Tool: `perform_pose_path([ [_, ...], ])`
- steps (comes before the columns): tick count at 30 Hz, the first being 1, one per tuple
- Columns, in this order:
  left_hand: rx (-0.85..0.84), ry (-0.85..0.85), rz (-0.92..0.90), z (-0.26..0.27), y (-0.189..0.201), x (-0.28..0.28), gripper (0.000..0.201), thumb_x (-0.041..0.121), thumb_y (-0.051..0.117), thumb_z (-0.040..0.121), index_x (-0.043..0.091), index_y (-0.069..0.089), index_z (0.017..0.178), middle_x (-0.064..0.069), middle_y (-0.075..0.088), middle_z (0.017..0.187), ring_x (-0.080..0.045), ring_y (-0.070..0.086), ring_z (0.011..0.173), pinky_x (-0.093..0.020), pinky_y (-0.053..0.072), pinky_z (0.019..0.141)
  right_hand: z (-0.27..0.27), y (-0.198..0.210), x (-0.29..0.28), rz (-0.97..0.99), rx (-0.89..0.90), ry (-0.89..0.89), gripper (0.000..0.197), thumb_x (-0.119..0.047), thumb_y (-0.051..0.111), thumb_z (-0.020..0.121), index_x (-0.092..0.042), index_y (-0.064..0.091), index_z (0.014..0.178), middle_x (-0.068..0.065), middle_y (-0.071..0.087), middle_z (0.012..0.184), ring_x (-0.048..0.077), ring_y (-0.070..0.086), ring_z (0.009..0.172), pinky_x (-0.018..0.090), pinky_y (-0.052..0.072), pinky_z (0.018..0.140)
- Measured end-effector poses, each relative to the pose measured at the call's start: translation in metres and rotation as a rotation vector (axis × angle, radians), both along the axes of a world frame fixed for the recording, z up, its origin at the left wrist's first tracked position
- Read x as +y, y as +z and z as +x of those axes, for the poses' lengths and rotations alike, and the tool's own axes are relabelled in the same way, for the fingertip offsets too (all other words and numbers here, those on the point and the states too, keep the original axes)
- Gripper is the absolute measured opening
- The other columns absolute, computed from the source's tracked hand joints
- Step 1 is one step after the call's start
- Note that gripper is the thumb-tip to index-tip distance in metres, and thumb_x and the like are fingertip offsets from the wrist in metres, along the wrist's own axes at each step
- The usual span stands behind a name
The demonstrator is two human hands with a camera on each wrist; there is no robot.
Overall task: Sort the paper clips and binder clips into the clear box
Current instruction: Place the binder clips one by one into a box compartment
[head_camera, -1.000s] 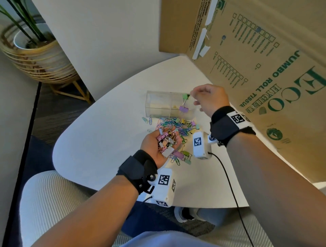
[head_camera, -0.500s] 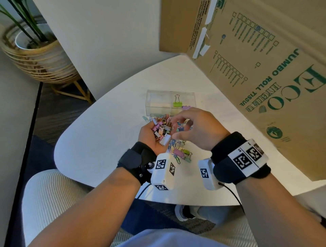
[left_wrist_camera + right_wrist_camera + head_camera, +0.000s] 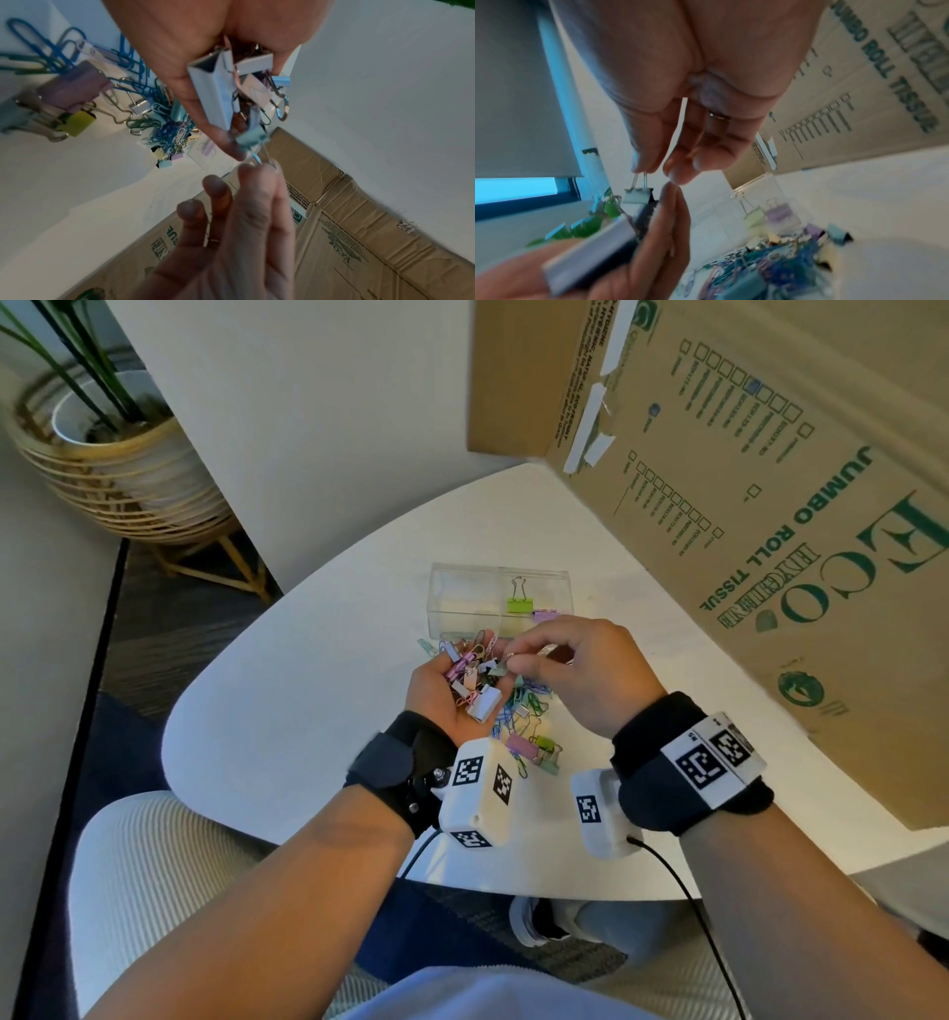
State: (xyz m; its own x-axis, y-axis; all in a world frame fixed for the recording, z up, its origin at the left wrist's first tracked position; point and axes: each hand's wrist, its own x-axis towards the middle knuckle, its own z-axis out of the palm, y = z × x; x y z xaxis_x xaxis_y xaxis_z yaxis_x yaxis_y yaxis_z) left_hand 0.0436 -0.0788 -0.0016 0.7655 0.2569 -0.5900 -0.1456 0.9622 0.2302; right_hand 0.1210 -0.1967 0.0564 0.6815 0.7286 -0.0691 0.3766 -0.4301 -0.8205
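A: How far along is the sorting?

B: Barely begun. The clear box [image 3: 462, 608], just beyond both hands, holds a green binder clip [image 3: 518, 604] and a purple binder clip [image 3: 545, 614] in one compartment; the other looks bare. Most of the loose pile [image 3: 524, 716] lies on the tabletop [image 3: 308, 711] under the hands.

A: And the hands?

B: The left hand [image 3: 452, 695] is cupped palm-up around a handful of clips [image 3: 475, 683]. The right hand [image 3: 580, 675] pinches the wire handles of a pale teal binder clip [image 3: 637, 195] at the fingertips of the left.

A: What differs from a second ago?

B: Then the right hand was over the box, dropping the green clip. Now it has come back to the left palm to pick out the next one.
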Motion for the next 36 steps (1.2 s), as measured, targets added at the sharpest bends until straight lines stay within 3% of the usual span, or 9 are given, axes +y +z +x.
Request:
perform_pose_path([
  [3,-0.017,0.034,-0.063,0.0,-0.003,0.002,0.032,0.017,0.037,0.098,0.0,0.064,0.094,-0.017,0.066,0.086,-0.03,0.065,0.078,-0.039,0.06,0.067,0.003,0.002,-0.004,0.171,0.211,-0.095,0.005,-0.008,0.069,0.086,-0.012,0.073,0.085,-0.005,0.072,0.069,0.011,0.062,0.066,0.022,0.051,0.061],
  [5,-0.016,0.038,-0.1,0.001,-0.008,0.004,0.035,0.02,0.037,0.1,-0.003,0.063,0.095,-0.018,0.064,0.085,-0.029,0.06,0.081,-0.04,0.059,0.067,0.009,-0.001,-0.005,0.253,0.279,-0.214,0.004,-0.007,0.071,0.084,-0.009,0.073,0.088,0.007,0.074,0.077,0.014,0.063,0.061,0.025,0.051,0.056],
  [11,0.011,-0.01,-0.132,-0.003,-0.025,0.003,0.035,0.023,0.038,0.101,-0.002,0.062,0.097,-0.017,0.061,0.086,-0.028,0.059,0.08,-0.038,0.059,0.061,0.044,-0.017,0.01,0.153,0.257,-0.447,0.01,-0.005,0.07,0.081,-0.014,0.07,0.083,0.005,0.073,0.074,0.017,0.068,0.064,0.034,0.058,0.064],
  [18,0.01,0.009,-0.155,-0.003,-0.028,0.006,0.03,0.02,0.041,0.098,-0.001,0.062,0.099,-0.016,0.059,0.09,-0.027,0.057,0.082,-0.039,0.059,0.065,0.074,-0.018,0.045,0.057,0.08,-0.416,0.016,-0.007,0.068,0.078,-0.021,0.074,0.077,-0.001,0.073,0.074,0.013,0.069,0.068,0.035,0.06,0.078],
  [23,0.0,0.031,-0.154,-0.005,-0.023,0.008,0.033,0.018,0.039,0.098,-0.003,0.063,0.093,-0.017,0.064,0.076,-0.029,0.059,0.076,-0.039,0.059,0.062,0.064,-0.01,0.042,-0.068,-0.053,-0.271,0.013,-0.018,0.065,0.087,-0.026,0.073,0.091,-0.007,0.07,0.092,0.009,0.063,0.087,0.019,0.045,0.08],
  [27,0.026,0.029,-0.14,-0.003,-0.022,0.009,0.036,0.021,0.036,0.1,-0.002,0.063,0.092,-0.019,0.067,0.078,-0.033,0.066,0.071,-0.044,0.059,0.062,0.039,-0.002,0.03,-0.096,-0.049,-0.112,0.013,-0.016,0.065,0.086,-0.026,0.072,0.09,-0.007,0.065,0.076,0.004,0.058,0.065,0.016,0.042,0.063],
  [31,0.01,0.004,-0.076,-0.002,-0.012,0.006,0.032,0.017,0.036,0.098,0.001,0.063,0.091,-0.02,0.07,0.08,-0.034,0.07,0.068,-0.044,0.06,0.063,0.014,-0.001,0.018,-0.151,0.001,0.013,0.009,-0.017,0.068,0.084,-0.022,0.074,0.089,-0.01,0.065,0.059,0.0,0.055,0.056,0.018,0.047,0.062],
  [34,0.001,-0.028,0.007,-0.002,-0.008,0.004,0.038,0.016,0.034,0.097,0.001,0.067,0.087,-0.02,0.071,0.083,-0.032,0.071,0.069,-0.036,0.059,0.058,0.004,-0.005,0.013,-0.226,-0.055,0.057,0.014,-0.022,0.073,0.082,-0.023,0.074,0.096,-0.01,0.066,0.074,0.003,0.057,0.068,0.011,0.044,0.063],
  [36,-0.004,-0.052,0.043,-0.002,-0.009,0.004,0.041,0.017,0.034,0.096,0.003,0.071,0.087,-0.019,0.07,0.089,-0.032,0.07,0.075,-0.035,0.058,0.066,0.002,-0.007,0.013,-0.291,-0.12,0.104,0.023,-0.025,0.073,0.082,-0.025,0.071,0.105,-0.011,0.065,0.084,0.008,0.06,0.08,0.019,0.048,0.075],
])
